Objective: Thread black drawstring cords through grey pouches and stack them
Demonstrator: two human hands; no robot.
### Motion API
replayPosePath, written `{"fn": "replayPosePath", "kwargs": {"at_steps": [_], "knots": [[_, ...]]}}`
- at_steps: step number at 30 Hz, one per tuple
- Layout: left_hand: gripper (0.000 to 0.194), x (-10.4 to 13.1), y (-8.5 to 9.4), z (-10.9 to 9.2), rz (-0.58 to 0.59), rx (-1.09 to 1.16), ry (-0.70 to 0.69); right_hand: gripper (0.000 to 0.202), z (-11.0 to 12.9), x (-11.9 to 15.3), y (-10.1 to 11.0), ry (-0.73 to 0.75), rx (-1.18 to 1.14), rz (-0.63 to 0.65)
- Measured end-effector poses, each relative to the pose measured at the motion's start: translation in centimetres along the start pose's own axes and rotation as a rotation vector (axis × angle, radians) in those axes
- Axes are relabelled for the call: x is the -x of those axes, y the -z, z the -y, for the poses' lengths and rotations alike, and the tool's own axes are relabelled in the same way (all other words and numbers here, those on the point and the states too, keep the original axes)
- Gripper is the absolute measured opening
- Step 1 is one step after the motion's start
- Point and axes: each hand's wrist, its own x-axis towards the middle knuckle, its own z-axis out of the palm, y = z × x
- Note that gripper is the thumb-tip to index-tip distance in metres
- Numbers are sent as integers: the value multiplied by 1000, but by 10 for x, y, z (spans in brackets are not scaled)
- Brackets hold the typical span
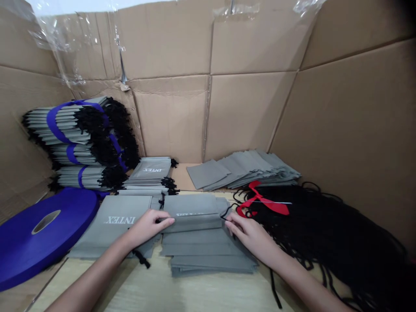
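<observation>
Left hand [152, 226] has a gray pouch [191, 223] pinched over the middle stack [208, 262], right hand [243, 229] pinches what looks like its black cord [224, 216]. Big cord heap [328, 229] crowds the right arm [292, 268], blue roll [71, 225] sits left.

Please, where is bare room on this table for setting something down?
Front of the table, between the left forearm and the dangling cord, nearer than the grey pouches. Crowded: left with the blue roll, right with the black cord pile.

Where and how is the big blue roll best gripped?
Probably by its near outer edge, coming from the wearer's side: the blue roll lies broad face up with its thick near wall exposed, while tied bundles crowd its far edge.
</observation>
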Motion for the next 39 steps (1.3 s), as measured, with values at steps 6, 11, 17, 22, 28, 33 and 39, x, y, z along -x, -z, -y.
{"fn": "replayPosePath", "kwargs": {"at_steps": [6,11,17,22,28,33,39], "knots": [[41,0,2,0,24,68,-8,23,-32,-6,13,30,132,-73],[41,0,2,-1,23,94,-18,24,-37,-6,20,20,150,-84],[42,1,2,2,7,91,-29,28,-43,-8,15,26,-45,-96],[43,2,3,4,22,77,-34,27,-52,-11,11,-98,-175,-170],[42,2,3,5,46,98,-9,25,-59,-14,11,-83,-139,-205],[44,2,4,5,34,59,-23,23,-57,-11,14,19,-22,-154],[45,3,2,4,31,33,-23,25,-46,-8,11,110,169,-110]]}}
